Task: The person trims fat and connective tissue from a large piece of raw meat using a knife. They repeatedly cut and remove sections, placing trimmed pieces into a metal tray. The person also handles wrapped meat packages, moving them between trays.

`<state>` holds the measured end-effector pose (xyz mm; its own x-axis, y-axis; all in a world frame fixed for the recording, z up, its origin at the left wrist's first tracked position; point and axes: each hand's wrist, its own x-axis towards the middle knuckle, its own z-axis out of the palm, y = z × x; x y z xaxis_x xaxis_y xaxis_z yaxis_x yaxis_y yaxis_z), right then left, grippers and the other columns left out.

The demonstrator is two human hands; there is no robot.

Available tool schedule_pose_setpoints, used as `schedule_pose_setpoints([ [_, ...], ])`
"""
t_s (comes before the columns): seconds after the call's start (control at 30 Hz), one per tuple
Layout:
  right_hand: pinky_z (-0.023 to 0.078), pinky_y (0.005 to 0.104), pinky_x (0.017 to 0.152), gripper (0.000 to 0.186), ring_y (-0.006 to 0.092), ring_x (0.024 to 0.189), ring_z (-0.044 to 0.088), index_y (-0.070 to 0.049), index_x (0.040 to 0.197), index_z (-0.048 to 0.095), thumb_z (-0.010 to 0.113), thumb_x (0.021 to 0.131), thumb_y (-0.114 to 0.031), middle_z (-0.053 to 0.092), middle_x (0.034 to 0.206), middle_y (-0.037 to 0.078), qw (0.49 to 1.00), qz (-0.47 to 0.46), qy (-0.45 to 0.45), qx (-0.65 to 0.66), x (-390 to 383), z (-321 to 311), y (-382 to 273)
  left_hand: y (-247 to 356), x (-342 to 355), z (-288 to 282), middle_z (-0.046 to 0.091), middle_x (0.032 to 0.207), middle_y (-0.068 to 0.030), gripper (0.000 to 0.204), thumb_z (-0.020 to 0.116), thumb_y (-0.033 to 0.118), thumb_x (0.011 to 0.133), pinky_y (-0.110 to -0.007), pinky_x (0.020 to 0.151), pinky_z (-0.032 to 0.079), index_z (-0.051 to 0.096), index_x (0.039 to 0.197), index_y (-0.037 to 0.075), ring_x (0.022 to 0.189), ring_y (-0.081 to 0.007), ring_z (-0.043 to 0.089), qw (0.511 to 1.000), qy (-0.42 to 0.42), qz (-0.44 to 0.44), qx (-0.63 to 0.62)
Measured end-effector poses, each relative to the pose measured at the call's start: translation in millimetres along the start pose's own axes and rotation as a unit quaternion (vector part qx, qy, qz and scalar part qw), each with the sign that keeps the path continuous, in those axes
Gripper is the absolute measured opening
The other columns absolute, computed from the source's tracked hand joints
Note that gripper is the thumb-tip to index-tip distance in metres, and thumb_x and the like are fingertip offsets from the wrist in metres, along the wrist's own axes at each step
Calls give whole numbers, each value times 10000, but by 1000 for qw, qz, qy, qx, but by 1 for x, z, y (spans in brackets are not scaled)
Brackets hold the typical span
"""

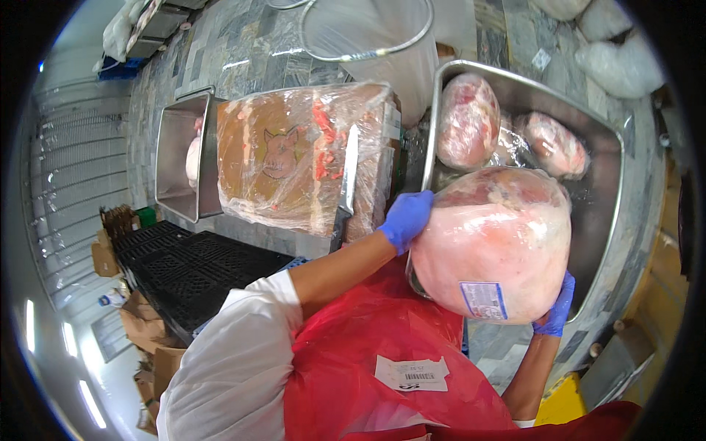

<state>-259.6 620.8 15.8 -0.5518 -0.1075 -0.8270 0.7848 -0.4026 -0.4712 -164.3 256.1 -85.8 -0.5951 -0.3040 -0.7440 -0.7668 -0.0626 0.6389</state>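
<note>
Between my blue-gloved hands I hold a large plastic-wrapped ham point(493, 239), pale pink with a darker red top and a white label low on its side. My left hand point(408, 220) presses against its left side. My right hand point(557, 305) wraps round its lower right edge, with part of the fingers hidden behind the meat. The ham is over the near part of a deep steel tub point(603, 220). Farther back in the tub lie two smaller wrapped pieces of meat point(468, 121) point(555, 145).
A plastic-wrapped cardboard box point(283, 195) with meat scraps on top stands to the left, a white-bladed knife point(351, 165) lying along its right side. Beyond it is another steel tub point(173, 154) holding meat. Black pallets point(198, 268) lie lower left; a hoop-rimmed clear bag point(368, 55) stands behind.
</note>
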Motion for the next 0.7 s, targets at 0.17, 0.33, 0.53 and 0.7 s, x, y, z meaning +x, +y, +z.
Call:
schedule_pose_setpoints([
  [0.17,489,407,1081,508,267,1230,636,-48,1348,625,478,1044,-427,673,1348,106,995,-28,-82,-57,-18,96,9,57,-90,-119,747,1002,-103,314,516,206,1026,-355,823,572,721,1109,-17,902,-192,711,989,92,85,-78],
  [0.33,485,390,1049,404,232,1132,662,-89,1213,696,516,1046,-409,719,1221,75,973,-67,-211,-68,-29,247,64,22,-140,-251,738,1017,-82,330,509,249,1043,-353,875,557,706,1122,-3,932,-206,702,934,227,217,-171],
  [0.53,487,365,1026,359,199,1116,631,-45,1190,657,497,1062,-339,686,1198,75,896,-241,-343,-148,-5,386,178,-7,-165,-384,743,1035,-118,376,547,316,1031,-358,898,556,717,1088,-14,935,-225,705,789,306,204,-492],
  [0.7,408,378,1119,529,231,1303,518,4,1382,509,607,1000,-349,549,1403,147,785,-398,-372,-296,46,434,295,-95,-118,-478,735,1087,-135,446,494,354,1072,-365,938,545,704,1146,-33,1008,-227,692,775,227,220,-548],
])
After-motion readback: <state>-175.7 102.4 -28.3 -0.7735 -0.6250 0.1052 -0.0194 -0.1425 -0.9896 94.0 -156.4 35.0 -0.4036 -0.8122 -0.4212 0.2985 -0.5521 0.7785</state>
